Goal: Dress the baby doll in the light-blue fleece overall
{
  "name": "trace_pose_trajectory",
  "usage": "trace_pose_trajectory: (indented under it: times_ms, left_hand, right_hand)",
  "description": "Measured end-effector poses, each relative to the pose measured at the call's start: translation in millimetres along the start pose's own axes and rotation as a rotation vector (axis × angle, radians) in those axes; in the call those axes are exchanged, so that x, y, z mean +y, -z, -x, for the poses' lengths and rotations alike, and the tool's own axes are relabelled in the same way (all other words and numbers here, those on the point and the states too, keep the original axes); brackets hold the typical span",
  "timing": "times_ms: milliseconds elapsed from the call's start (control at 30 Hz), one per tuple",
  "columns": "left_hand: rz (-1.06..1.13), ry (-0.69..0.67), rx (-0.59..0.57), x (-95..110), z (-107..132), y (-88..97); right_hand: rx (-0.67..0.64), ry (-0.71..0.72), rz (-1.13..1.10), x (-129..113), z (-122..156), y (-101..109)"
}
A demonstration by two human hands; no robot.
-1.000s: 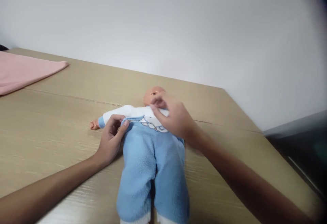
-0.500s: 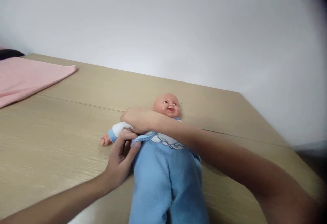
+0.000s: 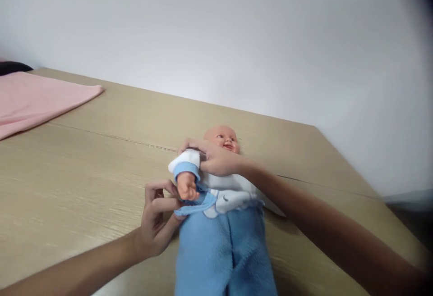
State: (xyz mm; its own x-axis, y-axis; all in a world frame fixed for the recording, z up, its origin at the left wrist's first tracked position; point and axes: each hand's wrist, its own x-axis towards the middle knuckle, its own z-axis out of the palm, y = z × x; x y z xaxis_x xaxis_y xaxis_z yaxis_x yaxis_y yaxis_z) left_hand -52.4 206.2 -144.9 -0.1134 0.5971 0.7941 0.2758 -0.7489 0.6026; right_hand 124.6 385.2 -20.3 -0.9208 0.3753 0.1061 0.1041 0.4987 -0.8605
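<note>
doll [image 3: 219,181] lies face-up on table [image 3: 84,170] | your left hand [image 3: 157,217] pinches romper edge [image 3: 199,206] | your right hand [image 3: 218,158] grips sleeve [image 3: 186,157] | doll's fist [image 3: 187,185] may snag that edge if your pinch slackens

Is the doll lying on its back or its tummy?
The doll is on its back: its face and the white patch on its blue clothes are turned up from the table.

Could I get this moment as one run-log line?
doll: face up on table | left hand: pinching edge of blue garment | right hand: gripping white sleeve | pink cloth: table's left side
</note>
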Motion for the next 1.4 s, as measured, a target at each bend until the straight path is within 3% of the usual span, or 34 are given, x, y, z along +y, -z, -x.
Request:
trace_pose_trajectory:
  times_ms: [133, 267, 433, 567, 633, 767, 833, 1000, 1167, 1267, 1400]
  left_hand:
    - [0.144, 0.047, 0.037, 2.2, -3.4, -5.0]
    - [0.176, 0.33, 0.16, 6.4, -15.0, -11.2]
    - [0.204, 0.549, 0.252, 10.9, -31.1, -16.4]
    - [0.261, 0.703, 0.271, 3.1, -38.6, -16.2]
    - [0.368, 0.806, 0.252, -6.4, -41.5, -14.1]
    - [0.564, 1.005, 0.156, -23.3, -46.9, -9.9]
    - [0.572, 1.024, 0.131, -25.3, -50.1, -9.0]
    - [0.431, 0.925, 0.137, -21.5, -56.8, -9.1]
    - [0.461, 0.905, 0.024, -26.8, -62.1, -6.1]
    - [0.435, 0.885, -0.026, -35.1, -71.8, -7.0]
    - [0.571, 0.982, -0.101, -57.8, -88.5, -16.0]
  right_hand:
    - [0.002, 0.101, 0.125, 0.0, 6.2, -2.8]
    - [0.026, 0.181, 0.205, -9.1, 11.8, -8.8]
    - [0.117, 0.022, 0.183, -35.3, 44.2, -12.4]
    - [0.236, -0.115, 0.333, -50.2, 72.1, -23.4]
    - [0.273, -0.147, 0.402, -51.2, 78.6, -29.7]
    - [0.218, -0.145, 0.33, -44.1, 81.8, -34.5]
    - [0.259, -0.127, 0.291, -37.6, 82.9, -33.8]
    - [0.435, -0.174, 0.211, -16.7, 85.2, -30.4]
    - [0.557, -0.227, 0.027, 3.9, 82.6, -28.1]
    - [0.58, -0.269, -0.113, 14.1, 81.2, -28.8]
    - [0.574, -0.335, -0.257, 22.6, 81.2, -30.1]
